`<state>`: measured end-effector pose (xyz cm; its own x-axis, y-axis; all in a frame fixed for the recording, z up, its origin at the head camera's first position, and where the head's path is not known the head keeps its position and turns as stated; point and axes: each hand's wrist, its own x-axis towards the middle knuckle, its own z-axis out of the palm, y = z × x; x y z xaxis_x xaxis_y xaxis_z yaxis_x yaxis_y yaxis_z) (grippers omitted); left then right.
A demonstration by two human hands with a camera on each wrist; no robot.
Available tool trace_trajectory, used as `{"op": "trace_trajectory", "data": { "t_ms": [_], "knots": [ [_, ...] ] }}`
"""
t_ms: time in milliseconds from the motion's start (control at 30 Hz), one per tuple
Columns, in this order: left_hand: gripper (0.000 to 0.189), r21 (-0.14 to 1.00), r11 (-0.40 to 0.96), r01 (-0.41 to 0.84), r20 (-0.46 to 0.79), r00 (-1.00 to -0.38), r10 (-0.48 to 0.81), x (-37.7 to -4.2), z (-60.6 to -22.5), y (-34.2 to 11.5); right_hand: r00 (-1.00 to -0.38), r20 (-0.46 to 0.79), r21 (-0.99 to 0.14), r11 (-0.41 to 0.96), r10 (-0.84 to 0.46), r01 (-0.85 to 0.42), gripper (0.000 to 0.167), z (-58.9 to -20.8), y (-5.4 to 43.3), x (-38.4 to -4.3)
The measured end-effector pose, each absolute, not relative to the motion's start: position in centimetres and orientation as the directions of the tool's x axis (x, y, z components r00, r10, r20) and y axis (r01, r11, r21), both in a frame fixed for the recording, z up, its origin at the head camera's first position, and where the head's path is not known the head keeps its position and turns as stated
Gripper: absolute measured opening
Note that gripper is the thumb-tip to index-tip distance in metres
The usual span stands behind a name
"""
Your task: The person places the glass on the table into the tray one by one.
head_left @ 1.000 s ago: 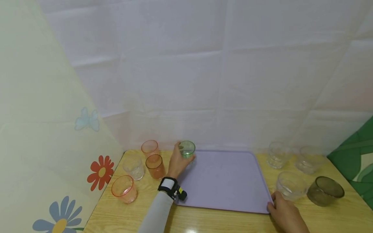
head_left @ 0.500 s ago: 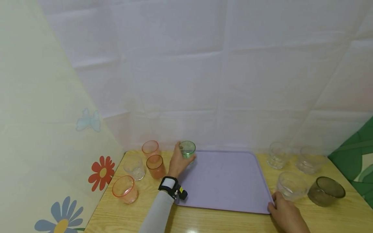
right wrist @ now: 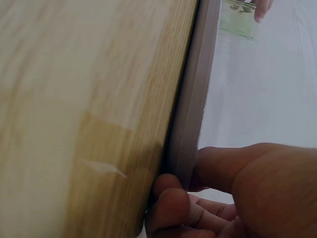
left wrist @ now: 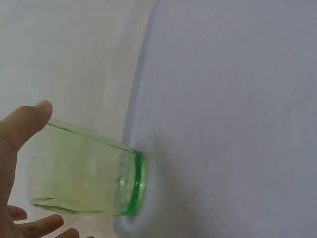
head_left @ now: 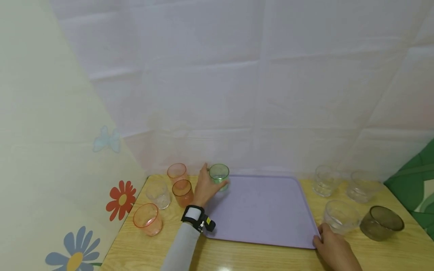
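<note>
A green see-through glass [head_left: 219, 174] stands upright on the far left corner of a lilac tray [head_left: 262, 210]. Beside it is my left hand [head_left: 207, 189], its thumb and fingers spread around the glass. In the left wrist view, the thumb is by the rim of the glass [left wrist: 86, 171] and the fingers stand a little off its wall; whether the thumb touches cannot be told. My right hand [head_left: 335, 247] pinches the tray's near right corner. The right wrist view has its thumb on one side of the rim and its fingers [right wrist: 171, 208] curled on the other.
Left of the tray stand a pink glass [head_left: 177, 172], an amber glass [head_left: 183, 194], a clear glass [head_left: 159, 195] and an orange-rimmed glass [head_left: 149, 220]. To the right are several clear glasses [head_left: 340, 216] and a dark smoky bowl-like glass [head_left: 381, 224]. A white sheet [head_left: 237, 94] hangs behind.
The left hand's fingers have spread and drawn slightly left from the green glass, which stays put. The right hand keeps its hold on the tray corner. The head view has shifted slightly.
</note>
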<state>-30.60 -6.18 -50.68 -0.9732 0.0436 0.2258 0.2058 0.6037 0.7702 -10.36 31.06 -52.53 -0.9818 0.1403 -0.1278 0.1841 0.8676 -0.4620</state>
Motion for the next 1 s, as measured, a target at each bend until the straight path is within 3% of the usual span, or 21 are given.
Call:
{"op": "trace_trajectory", "data": {
  "t_ms": [267, 467, 833, 1000],
  "knots": [
    [0.117, 0.784, 0.584, 0.212, 0.185, -0.977, 0.107, -29.7, -49.4, -7.3, -0.980, -0.138, -0.470, 0.862, 0.142, 0.191, 0.017, -52.5, 31.3, -10.2],
    [0.109, 0.787, 0.570, 0.235, 0.202, -0.972, 0.123, -28.5, -48.3, -7.8, -0.978, -0.152, -0.475, 0.857, 0.144, 0.200, 0.016, -52.4, 31.2, -10.2],
    [0.055, 0.696, 0.588, 0.413, 0.404, -0.901, 0.155, -26.4, -45.9, -9.3, -0.983, -0.117, -0.470, 0.864, 0.141, 0.180, 0.015, -52.5, 31.0, -10.3],
    [0.041, 0.635, 0.614, 0.469, 0.494, -0.857, 0.143, -25.5, -45.3, -10.5, -0.984, -0.113, -0.465, 0.868, 0.136, 0.173, 0.015, -52.6, 31.0, -10.5]
  ]
}}
